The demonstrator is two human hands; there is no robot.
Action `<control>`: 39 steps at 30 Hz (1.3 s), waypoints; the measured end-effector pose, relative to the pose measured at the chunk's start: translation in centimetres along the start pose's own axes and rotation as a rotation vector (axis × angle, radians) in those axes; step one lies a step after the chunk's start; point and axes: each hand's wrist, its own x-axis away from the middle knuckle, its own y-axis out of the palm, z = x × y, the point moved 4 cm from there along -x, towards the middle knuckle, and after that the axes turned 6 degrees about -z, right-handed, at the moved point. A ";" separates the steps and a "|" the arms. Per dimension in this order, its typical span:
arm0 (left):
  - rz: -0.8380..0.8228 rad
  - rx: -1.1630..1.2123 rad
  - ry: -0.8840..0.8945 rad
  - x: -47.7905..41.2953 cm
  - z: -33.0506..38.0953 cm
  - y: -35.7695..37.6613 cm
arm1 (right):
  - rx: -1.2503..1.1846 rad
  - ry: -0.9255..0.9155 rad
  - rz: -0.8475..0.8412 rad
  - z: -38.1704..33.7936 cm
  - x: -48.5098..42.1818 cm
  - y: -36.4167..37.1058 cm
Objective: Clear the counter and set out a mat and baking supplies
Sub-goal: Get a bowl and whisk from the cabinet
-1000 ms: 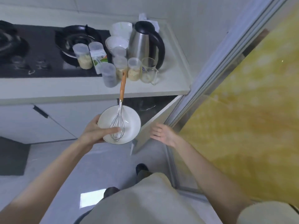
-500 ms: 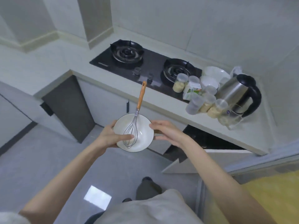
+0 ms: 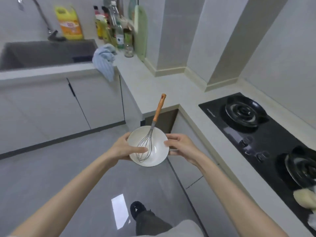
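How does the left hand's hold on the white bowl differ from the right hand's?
The left hand's thumb lies inside the bowl; the right hand's thumb stops at the rim. The left hand also presses the whisk wires; the right hand touches only the bowl. Both grip the bowl on opposite sides.

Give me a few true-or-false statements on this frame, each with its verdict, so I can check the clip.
1. The left hand and the right hand both hold the white bowl. True.
2. The whisk lies on the counter beside the hob. False: it rests in the bowl, its orange handle sticking out over the rim.
3. A blue cloth hangs over the counter edge beside the sink. True.
4. The yellow jug stands on the hob. False: it stands behind the sink.
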 end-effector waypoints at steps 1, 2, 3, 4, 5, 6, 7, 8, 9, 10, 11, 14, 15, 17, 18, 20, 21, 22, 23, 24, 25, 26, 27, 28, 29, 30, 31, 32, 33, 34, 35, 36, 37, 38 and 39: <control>0.044 0.018 0.000 -0.5 0.6 -1.6 | 0.016 -0.020 -0.044 -1.5 -2.1 0.5; 0.077 0.034 0.001 -0.9 1.2 -3.0 | 0.029 -0.036 -0.081 -2.7 -3.7 1.0; 0.113 0.049 0.000 -1.1 1.7 -4.3 | 0.036 -0.049 -0.117 -3.8 -5.3 1.6; 0.154 0.067 0.003 -1.3 2.4 -6.0 | 0.048 -0.061 -0.155 -5.2 -7.2 2.3; 0.178 0.076 0.000 -1.5 2.8 -7.1 | 0.050 -0.069 -0.182 -6.1 -8.4 2.8; 0.213 0.093 0.005 -1.6 3.2 -8.6 | 0.060 -0.075 -0.223 -7.3 -10.0 3.6; 0.251 0.105 0.006 -1.6 3.5 -9.9 | 0.073 -0.083 -0.263 -8.4 -11.4 4.5; 0.286 0.120 0.006 -1.6 3.7 -11.3 | 0.090 -0.090 -0.295 -9.4 -12.8 5.4; 0.317 0.134 0.005 -1.4 3.9 -12.5 | 0.108 -0.095 -0.322 -10.2 -14.0 6.3; 0.345 0.153 0.004 -1.2 4.0 -13.7 | 0.120 -0.097 -0.353 -11.2 -15.0 7.5; 0.369 0.171 0.001 -1.0 3.9 -14.7 | 0.127 -0.098 -0.384 -11.8 -16.0 8.6; 0.453 0.225 -0.002 0.0 3.2 -18.6 | 0.160 -0.101 -0.492 -14.0 -19.3 12.9; 0.481 0.237 -0.010 0.3 2.9 -19.8 | 0.176 -0.104 -0.521 -14.6 -20.0 14.2; 0.547 0.272 -0.018 1.1 2.1 -22.8 | 0.207 -0.107 -0.584 -15.8 -22.1 17.6; 0.569 0.283 -0.024 1.4 1.8 -24.0 | 0.218 -0.108 -0.604 -16.2 -23.0 19.0; 0.603 0.308 -0.021 1.8 1.2 -27.1 | 0.237 -0.117 -0.656 -17.3 -25.0 22.3; 0.622 0.323 -0.020 2.0 0.8 -29.1 | 0.251 -0.119 -0.677 -17.9 -26.4 24.4; 0.632 0.326 -0.019 2.2 0.5 -31.1 | 0.252 -0.115 -0.689 -18.4 -27.8 26.5; 0.632 0.324 -0.020 2.2 0.6 -32.2 | 0.254 -0.117 -0.690 -19.0 -28.5 27.5; 0.646 0.325 -0.019 2.3 0.4 -34.3 | 0.252 -0.120 -0.705 -19.5 -29.7 29.5; 0.656 0.326 -0.016 2.3 0.1 -36.6 | 0.251 -0.119 -0.717 -20.1 -30.9 31.6; 0.668 0.328 -0.021 2.4 0.0 -38.3 | 0.255 -0.122 -0.724 -20.5 -31.8 33.0; 0.675 0.338 -0.017 2.5 -0.1 -41.3 | 0.263 -0.122 -0.735 -21.7 -33.4 35.5; 0.681 0.328 -0.025 2.6 -0.1 -42.6 | 0.263 -0.125 -0.734 -22.1 -33.8 36.5; 0.681 0.329 -0.020 2.6 0.0 -45.4 | 0.268 -0.126 -0.735 -23.5 -35.2 38.7; 0.687 0.319 -0.023 2.6 0.1 -47.1 | 0.270 -0.130 -0.733 -24.2 -36.1 40.0; 0.692 0.323 -0.021 2.6 0.2 -49.7 | 0.279 -0.136 -0.732 -25.3 -37.5 42.1; 0.695 0.320 -0.018 2.5 0.3 -51.8 | 0.283 -0.143 -0.731 -26.1 -38.7 43.6; 0.698 0.318 -0.020 2.4 0.5 -53.9 | 0.290 -0.153 -0.731 -26.9 -39.9 45.2; 0.697 0.315 -0.013 2.2 0.7 -55.8 | 0.287 -0.158 -0.734 -27.7 -41.0 46.6; 0.700 0.311 -0.013 2.1 0.8 -57.4 | 0.283 -0.162 -0.733 -28.4 -41.9 47.8; 0.703 0.308 -0.007 1.8 0.9 -59.4 | 0.273 -0.162 -0.732 -29.1 -43.1 49.2; 0.705 0.305 -0.006 1.6 1.0 -60.9 | 0.261 -0.159 -0.731 -29.7 -44.1 50.3; 0.710 0.298 0.001 1.3 1.1 -62.4 | 0.250 -0.157 -0.729 -30.3 -45.1 51.3; 0.718 0.297 0.012 0.9 1.2 -64.4 | 0.239 -0.156 -0.734 -31.1 -46.5 52.7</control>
